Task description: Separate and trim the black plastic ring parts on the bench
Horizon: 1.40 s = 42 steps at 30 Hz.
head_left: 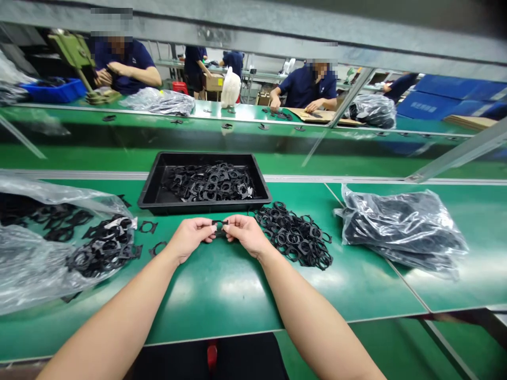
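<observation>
Workbench [222, 301] in green, and the action sits between its near and far edges: left hand [193, 238] and right hand [244, 234] meet, thumbs and fingers pinching one small black ring part [219, 222] from both sides! A firm-looking two-handed hold, the part partly hidden behind the fingertips, right in front of the black tray [202, 208].

That tray lines up along the workbench's far edge, a heap of black ring parts [209, 183] inside. Just beside the right hand, a loose pile of ring parts [297, 237] spreads over the green top. Over at the left edge, an open clear plastic bag [35, 272] spills more ring parts [105, 248], with a single flat ring [148, 227] lying between bag and tray. Toward the right, another clear bag [400, 227] lies full of dark contents, one corner near the far edge.

Across the way, two workers in dark blue shirts, one at left [129, 63], one at right [303, 87], handle dark pieces.
</observation>
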{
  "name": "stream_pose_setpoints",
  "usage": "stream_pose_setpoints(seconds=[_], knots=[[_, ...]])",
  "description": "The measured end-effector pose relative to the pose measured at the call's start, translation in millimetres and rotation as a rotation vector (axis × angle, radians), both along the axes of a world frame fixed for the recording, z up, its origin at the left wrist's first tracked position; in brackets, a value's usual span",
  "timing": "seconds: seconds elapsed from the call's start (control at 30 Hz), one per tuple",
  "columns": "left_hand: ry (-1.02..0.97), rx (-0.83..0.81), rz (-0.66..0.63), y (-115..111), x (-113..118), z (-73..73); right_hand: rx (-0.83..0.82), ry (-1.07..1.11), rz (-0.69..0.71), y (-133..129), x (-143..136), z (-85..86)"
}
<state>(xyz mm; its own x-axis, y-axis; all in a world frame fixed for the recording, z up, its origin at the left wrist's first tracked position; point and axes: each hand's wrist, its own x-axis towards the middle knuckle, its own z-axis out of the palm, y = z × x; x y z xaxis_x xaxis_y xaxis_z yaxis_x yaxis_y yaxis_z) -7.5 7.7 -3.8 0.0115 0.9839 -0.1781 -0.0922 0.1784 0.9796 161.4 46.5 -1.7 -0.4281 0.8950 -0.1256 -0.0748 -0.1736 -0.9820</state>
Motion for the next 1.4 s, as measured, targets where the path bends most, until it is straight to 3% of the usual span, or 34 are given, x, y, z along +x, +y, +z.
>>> stream_pose_setpoints(seconds=[0.5,0.7,1.1,1.4], knots=[[0.018,0.004,-0.063,3.3,-3.6,-4.9,0.018,-0.030,0.082,3.4,2.8,0.3],[0.068,0.027,-0.140,2.6,-3.1,-6.7,-0.010,-0.074,0.048,4.4,3.0,0.3],[0.067,0.015,-0.049,1.1,-0.8,-0.6,0.019,-0.051,0.022,3.8,0.5,-0.4],[-0.004,0.036,0.078,4.4,1.6,-7.4,0.025,-0.043,-0.003,3.5,-2.5,-1.7]])
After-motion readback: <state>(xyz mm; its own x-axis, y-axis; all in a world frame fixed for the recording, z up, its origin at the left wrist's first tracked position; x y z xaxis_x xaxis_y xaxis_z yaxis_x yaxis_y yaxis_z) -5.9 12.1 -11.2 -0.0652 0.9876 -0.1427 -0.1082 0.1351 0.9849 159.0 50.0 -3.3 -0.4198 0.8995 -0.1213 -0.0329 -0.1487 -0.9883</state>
